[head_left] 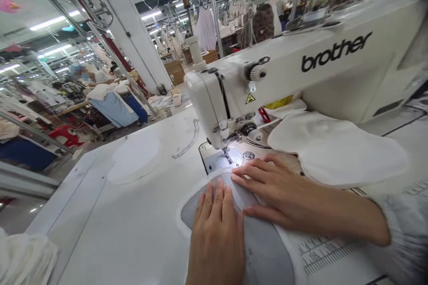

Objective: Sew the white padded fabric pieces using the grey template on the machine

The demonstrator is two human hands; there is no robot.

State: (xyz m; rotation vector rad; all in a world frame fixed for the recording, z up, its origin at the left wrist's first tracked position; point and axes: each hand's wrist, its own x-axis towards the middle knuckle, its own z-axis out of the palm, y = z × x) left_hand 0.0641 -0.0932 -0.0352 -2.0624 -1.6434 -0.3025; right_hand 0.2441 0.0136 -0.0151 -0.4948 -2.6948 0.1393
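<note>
A grey template (267,249) lies on a white fabric piece (184,228) whose edge shows around it, in front of the sewing machine (207,111). My left hand (216,227) rests flat on the template, fingers stretched toward the needle. From the right, my right hand (272,187) lies across the template's far edge with its fingers extended. Just beyond the fingertips are the lit presser foot (228,156) and the metal needle plate (212,162). Neither hand grips anything.
White padded cut pieces (347,151) lie under the machine arm at right. A round white piece (133,158) is on the table at left, and a stack of white fabric (26,258) stands at the lower left. A ruler scale (329,254) marks the table's right side.
</note>
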